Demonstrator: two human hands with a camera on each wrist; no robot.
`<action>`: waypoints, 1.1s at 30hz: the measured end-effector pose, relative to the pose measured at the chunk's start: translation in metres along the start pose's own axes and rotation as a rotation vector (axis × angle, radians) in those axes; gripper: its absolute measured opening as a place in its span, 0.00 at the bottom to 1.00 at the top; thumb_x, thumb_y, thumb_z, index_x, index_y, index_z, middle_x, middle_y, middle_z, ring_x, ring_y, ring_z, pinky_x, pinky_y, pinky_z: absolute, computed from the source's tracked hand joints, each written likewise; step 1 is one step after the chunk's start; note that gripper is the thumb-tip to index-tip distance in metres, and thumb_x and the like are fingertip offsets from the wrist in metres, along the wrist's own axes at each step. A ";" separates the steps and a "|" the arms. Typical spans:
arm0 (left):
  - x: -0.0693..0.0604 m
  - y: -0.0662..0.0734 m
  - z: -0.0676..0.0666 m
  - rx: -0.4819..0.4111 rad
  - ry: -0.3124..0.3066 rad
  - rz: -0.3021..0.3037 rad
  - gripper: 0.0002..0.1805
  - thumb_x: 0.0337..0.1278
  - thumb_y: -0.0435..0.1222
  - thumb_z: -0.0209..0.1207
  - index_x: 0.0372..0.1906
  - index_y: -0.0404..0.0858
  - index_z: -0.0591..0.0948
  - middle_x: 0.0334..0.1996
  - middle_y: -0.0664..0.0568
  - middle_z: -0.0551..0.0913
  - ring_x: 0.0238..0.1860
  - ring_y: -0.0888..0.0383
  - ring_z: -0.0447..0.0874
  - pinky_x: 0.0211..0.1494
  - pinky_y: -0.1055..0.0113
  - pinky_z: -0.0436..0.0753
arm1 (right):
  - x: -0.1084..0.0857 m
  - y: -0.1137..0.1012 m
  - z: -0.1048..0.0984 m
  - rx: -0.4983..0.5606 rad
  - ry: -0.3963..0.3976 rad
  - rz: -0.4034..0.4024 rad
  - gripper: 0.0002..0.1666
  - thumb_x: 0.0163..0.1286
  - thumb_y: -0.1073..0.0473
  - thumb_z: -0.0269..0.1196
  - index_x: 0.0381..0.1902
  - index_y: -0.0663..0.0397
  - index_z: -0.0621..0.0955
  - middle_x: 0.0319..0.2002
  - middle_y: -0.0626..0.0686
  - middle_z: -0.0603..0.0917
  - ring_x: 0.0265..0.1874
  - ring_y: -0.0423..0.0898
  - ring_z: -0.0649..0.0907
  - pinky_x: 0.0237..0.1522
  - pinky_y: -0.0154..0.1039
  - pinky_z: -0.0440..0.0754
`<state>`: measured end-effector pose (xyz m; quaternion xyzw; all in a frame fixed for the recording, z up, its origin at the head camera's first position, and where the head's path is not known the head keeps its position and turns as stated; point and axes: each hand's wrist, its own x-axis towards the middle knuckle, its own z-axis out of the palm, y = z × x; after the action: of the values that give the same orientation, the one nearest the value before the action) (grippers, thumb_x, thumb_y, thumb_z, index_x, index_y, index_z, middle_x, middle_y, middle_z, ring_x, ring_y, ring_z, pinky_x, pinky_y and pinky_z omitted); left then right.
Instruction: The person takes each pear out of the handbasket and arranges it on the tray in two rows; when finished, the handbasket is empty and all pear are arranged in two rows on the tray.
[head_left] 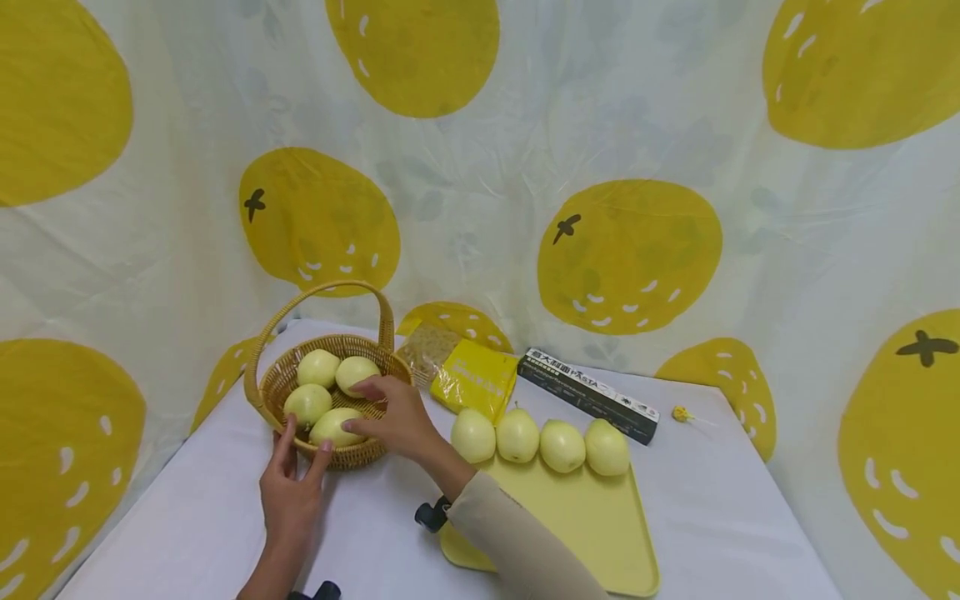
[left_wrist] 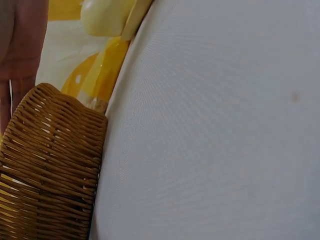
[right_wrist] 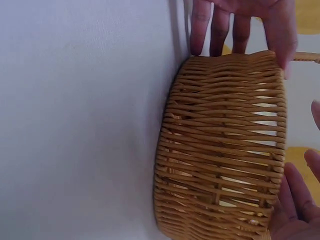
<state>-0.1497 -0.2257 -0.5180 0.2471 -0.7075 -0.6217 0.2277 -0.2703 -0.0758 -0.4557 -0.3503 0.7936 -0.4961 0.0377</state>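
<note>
The wicker basket (head_left: 362, 454) with a tall handle holds several pale yellow-green pears, among them a front pear (head_left: 333, 427) and a back-right pear (head_left: 356, 375). My left hand (head_left: 292, 496) rests against the basket's front left, fairly straight fingers on its outer side and thumb at the rim. In the right wrist view the left hand (right_wrist: 245, 20) touches the woven wall. Over the basket's right side reaches my right hand (head_left: 401, 417), fingers spread, thumb by the front pear and forefinger by the back-right pear. Its other fingertips are hidden in the head view.
Right of the basket, a yellow tray (head_left: 577, 525) has several pears (head_left: 517, 435) lined along its far edge. Behind stand a yellow packet (head_left: 476, 377), a clear bag of pasta (head_left: 429, 350) and a black pasta box (head_left: 588, 396). A small dried flower (head_left: 681, 413) lies far right.
</note>
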 end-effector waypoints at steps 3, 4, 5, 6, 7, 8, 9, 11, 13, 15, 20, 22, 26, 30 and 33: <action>0.001 0.000 0.001 0.005 -0.006 0.008 0.45 0.71 0.50 0.68 0.84 0.61 0.58 0.87 0.63 0.51 0.87 0.54 0.43 0.92 0.54 0.49 | 0.009 0.000 0.005 -0.057 -0.056 -0.002 0.31 0.63 0.49 0.80 0.62 0.46 0.85 0.61 0.51 0.88 0.60 0.48 0.87 0.64 0.37 0.87; 0.001 0.000 0.001 0.007 -0.009 0.009 0.45 0.71 0.50 0.68 0.85 0.62 0.58 0.87 0.63 0.51 0.87 0.54 0.44 0.92 0.53 0.49 | 0.011 -0.001 0.007 -0.071 -0.072 0.003 0.31 0.63 0.49 0.80 0.63 0.46 0.85 0.61 0.50 0.88 0.61 0.48 0.87 0.65 0.37 0.87; 0.001 0.000 0.001 0.010 -0.011 0.011 0.45 0.71 0.51 0.68 0.85 0.62 0.58 0.87 0.63 0.51 0.87 0.53 0.45 0.92 0.53 0.50 | 0.014 -0.001 0.008 -0.083 -0.087 0.013 0.31 0.63 0.48 0.80 0.62 0.45 0.85 0.60 0.49 0.89 0.61 0.48 0.87 0.65 0.35 0.86; 0.001 0.000 0.001 0.018 -0.012 0.013 0.45 0.71 0.51 0.67 0.85 0.62 0.57 0.87 0.62 0.51 0.87 0.53 0.45 0.92 0.52 0.50 | 0.017 -0.002 0.008 -0.095 -0.107 0.027 0.32 0.63 0.46 0.80 0.62 0.44 0.85 0.61 0.48 0.89 0.61 0.47 0.87 0.65 0.33 0.86; 0.001 0.001 0.001 0.021 -0.011 0.013 0.45 0.71 0.52 0.67 0.85 0.62 0.57 0.87 0.63 0.51 0.87 0.53 0.45 0.92 0.52 0.50 | 0.020 -0.002 0.009 -0.104 -0.130 0.040 0.32 0.63 0.45 0.80 0.63 0.43 0.85 0.61 0.48 0.89 0.62 0.46 0.87 0.65 0.33 0.86; 0.001 0.001 0.001 0.025 -0.009 0.014 0.45 0.71 0.52 0.67 0.85 0.62 0.57 0.87 0.63 0.51 0.87 0.54 0.44 0.92 0.51 0.50 | 0.022 -0.003 0.009 -0.117 -0.153 0.054 0.32 0.63 0.44 0.80 0.63 0.43 0.84 0.61 0.47 0.89 0.62 0.45 0.86 0.64 0.33 0.86; 0.001 0.000 0.001 0.026 -0.006 0.017 0.45 0.71 0.51 0.67 0.85 0.62 0.57 0.87 0.63 0.52 0.87 0.54 0.44 0.92 0.51 0.51 | 0.025 -0.003 0.009 -0.128 -0.177 0.070 0.33 0.63 0.44 0.80 0.63 0.43 0.84 0.61 0.47 0.89 0.62 0.44 0.86 0.64 0.34 0.86; 0.002 0.000 0.001 0.028 -0.002 0.019 0.44 0.71 0.51 0.67 0.84 0.62 0.58 0.86 0.63 0.52 0.87 0.54 0.44 0.92 0.52 0.51 | 0.029 -0.004 0.009 -0.156 -0.226 0.097 0.33 0.62 0.43 0.80 0.63 0.42 0.84 0.61 0.48 0.89 0.61 0.43 0.86 0.63 0.34 0.86; 0.002 -0.001 0.001 0.027 0.004 0.021 0.44 0.71 0.51 0.67 0.84 0.62 0.58 0.86 0.63 0.52 0.87 0.55 0.44 0.91 0.53 0.51 | 0.033 -0.005 0.009 -0.181 -0.273 0.112 0.33 0.62 0.43 0.80 0.63 0.43 0.85 0.61 0.50 0.89 0.61 0.43 0.86 0.62 0.35 0.86; 0.002 -0.001 0.000 0.023 0.010 0.023 0.44 0.71 0.50 0.68 0.84 0.62 0.59 0.86 0.63 0.53 0.87 0.54 0.46 0.91 0.53 0.51 | 0.036 -0.005 0.009 -0.211 -0.310 0.112 0.32 0.62 0.43 0.80 0.62 0.44 0.85 0.60 0.50 0.89 0.60 0.43 0.86 0.61 0.34 0.86; 0.002 -0.002 0.000 0.009 0.022 0.032 0.44 0.70 0.50 0.68 0.84 0.61 0.59 0.86 0.63 0.54 0.87 0.53 0.48 0.91 0.55 0.52 | 0.043 -0.002 0.012 -0.285 -0.369 0.085 0.32 0.62 0.44 0.80 0.62 0.43 0.85 0.59 0.45 0.90 0.60 0.42 0.86 0.59 0.29 0.84; 0.002 -0.002 0.000 0.004 0.022 0.032 0.43 0.70 0.49 0.68 0.84 0.61 0.60 0.86 0.62 0.54 0.87 0.54 0.47 0.91 0.57 0.51 | 0.044 -0.001 0.014 -0.320 -0.377 0.087 0.32 0.62 0.43 0.80 0.62 0.42 0.85 0.59 0.41 0.90 0.60 0.40 0.85 0.60 0.28 0.82; 0.001 -0.001 0.000 0.000 0.021 0.031 0.43 0.70 0.49 0.68 0.84 0.60 0.60 0.86 0.62 0.54 0.87 0.54 0.47 0.91 0.61 0.51 | 0.044 -0.002 0.018 -0.381 -0.372 0.111 0.31 0.61 0.41 0.80 0.60 0.37 0.86 0.58 0.37 0.89 0.61 0.38 0.84 0.62 0.30 0.82; -0.001 0.000 0.000 0.010 0.013 0.027 0.44 0.70 0.51 0.68 0.84 0.61 0.60 0.86 0.62 0.53 0.87 0.55 0.46 0.91 0.60 0.51 | 0.042 -0.001 0.019 -0.376 -0.335 0.112 0.31 0.60 0.41 0.81 0.60 0.36 0.86 0.57 0.37 0.90 0.60 0.38 0.84 0.63 0.30 0.82; -0.001 0.001 0.000 0.014 0.012 0.028 0.44 0.70 0.51 0.68 0.84 0.61 0.59 0.86 0.63 0.54 0.87 0.55 0.46 0.91 0.59 0.51 | 0.040 0.002 0.017 -0.271 -0.284 0.111 0.31 0.60 0.42 0.81 0.59 0.38 0.87 0.56 0.37 0.90 0.59 0.37 0.84 0.60 0.29 0.82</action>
<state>-0.1492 -0.2249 -0.5174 0.2424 -0.7140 -0.6119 0.2389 -0.2943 -0.1120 -0.4549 -0.3742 0.8578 -0.3277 0.1292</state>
